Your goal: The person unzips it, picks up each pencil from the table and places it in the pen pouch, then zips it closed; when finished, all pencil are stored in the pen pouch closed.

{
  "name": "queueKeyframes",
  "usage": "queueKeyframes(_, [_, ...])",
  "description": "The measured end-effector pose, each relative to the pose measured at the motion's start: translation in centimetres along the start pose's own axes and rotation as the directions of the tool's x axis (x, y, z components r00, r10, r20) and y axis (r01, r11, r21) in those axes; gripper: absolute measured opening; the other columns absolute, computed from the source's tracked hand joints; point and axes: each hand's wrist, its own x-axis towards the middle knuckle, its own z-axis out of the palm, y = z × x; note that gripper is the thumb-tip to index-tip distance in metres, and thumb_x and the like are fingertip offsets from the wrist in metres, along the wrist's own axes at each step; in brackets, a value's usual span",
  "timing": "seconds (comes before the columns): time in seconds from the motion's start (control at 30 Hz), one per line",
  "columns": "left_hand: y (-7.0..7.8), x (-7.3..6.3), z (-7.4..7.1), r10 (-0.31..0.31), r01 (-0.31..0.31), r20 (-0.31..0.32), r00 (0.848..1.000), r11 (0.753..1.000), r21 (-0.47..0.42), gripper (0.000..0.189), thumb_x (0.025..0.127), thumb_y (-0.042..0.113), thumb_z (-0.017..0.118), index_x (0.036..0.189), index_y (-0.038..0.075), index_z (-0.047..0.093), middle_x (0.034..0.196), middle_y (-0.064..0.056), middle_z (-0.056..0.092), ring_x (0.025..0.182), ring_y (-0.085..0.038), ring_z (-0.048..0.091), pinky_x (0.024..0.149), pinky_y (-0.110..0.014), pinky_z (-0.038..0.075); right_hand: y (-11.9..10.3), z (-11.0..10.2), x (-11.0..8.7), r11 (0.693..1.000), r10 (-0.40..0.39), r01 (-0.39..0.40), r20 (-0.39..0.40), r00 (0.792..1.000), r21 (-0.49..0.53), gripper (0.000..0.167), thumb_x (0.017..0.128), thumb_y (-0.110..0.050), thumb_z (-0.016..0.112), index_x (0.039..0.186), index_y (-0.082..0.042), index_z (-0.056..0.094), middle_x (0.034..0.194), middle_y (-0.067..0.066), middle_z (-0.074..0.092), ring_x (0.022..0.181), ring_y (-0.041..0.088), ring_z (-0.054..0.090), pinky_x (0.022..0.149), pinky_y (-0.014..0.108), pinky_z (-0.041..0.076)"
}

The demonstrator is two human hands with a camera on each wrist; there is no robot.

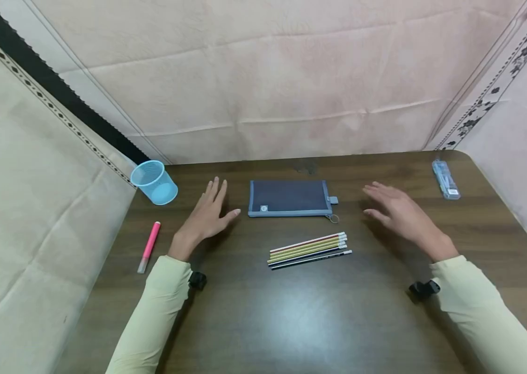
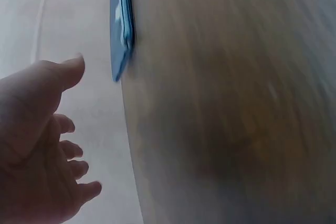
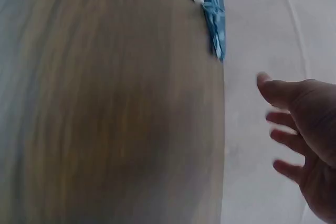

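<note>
In the head view my left hand (image 1: 206, 215) is spread over the table, left of a dark blue zip pouch (image 1: 289, 197) with a lighter blue edge. My right hand (image 1: 401, 213) hovers on the pouch's other side, fingers extended toward it. Neither hand holds anything. Just in front of the pouch lies a row of several pencils (image 1: 307, 250), side by side. The left wrist view has the left hand (image 2: 39, 145) with thumb and fingers apart, beyond one end of the pouch (image 2: 125, 24). Similarly, the right wrist view has the right hand (image 3: 310, 140) near its other end.
A light blue cup (image 1: 156, 182) stands tilted in view at the table's back left. Nearer lies a pink marker (image 1: 150, 246) with a clear end. A small light blue object (image 1: 446, 179) with a white label is at the back right. Pale cloth (image 1: 291, 88) hangs behind the brown table (image 1: 291, 322).
</note>
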Motion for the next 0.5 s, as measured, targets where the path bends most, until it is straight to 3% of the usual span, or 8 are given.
queueKeyframes(0.13, [1.6,0.5,0.2,0.045,-0.045,0.007,0.999,0.999,-0.021,0.088,0.100,0.053,0.053,0.163,0.014,0.005,0.171,-0.007,-0.011,0.159,-0.029,-0.005,0.127,-0.055,0.016,-1.1,1.5,1.5,0.990,-0.142,0.141,0.013,0.990,0.028,0.045,0.087,-0.005,0.077,0.131,-0.002,0.065,0.138,0.018,0.063,0.135,0.039,0.054,0.105,0.056,0.048])
queueKeyframes(0.27, [3.1,1.0,0.5,0.095,-0.095,0.033,0.995,0.995,-0.021,0.083,0.101,0.047,0.055,0.163,0.011,0.013,0.172,-0.007,-0.006,0.159,-0.028,-0.001,0.127,-0.052,0.018,-1.8,2.8,2.9,0.968,-0.251,0.250,0.048,0.967,0.021,0.044,0.086,-0.001,0.076,0.130,-0.002,0.067,0.139,0.017,0.063,0.137,0.038,0.052,0.102,0.054,0.051])
queueKeyframes(0.5, [5.7,1.5,1.1,0.194,-0.190,0.083,0.977,0.980,-0.052,0.075,0.103,0.047,0.051,0.160,0.007,0.023,0.172,-0.009,0.003,0.159,-0.027,0.006,0.127,-0.048,0.020,-2.0,4.0,4.7,0.943,-0.333,0.331,0.115,0.936,0.034,0.044,0.090,-0.003,0.073,0.133,-0.003,0.065,0.143,0.016,0.060,0.139,0.035,0.051,0.103,0.052,0.051])
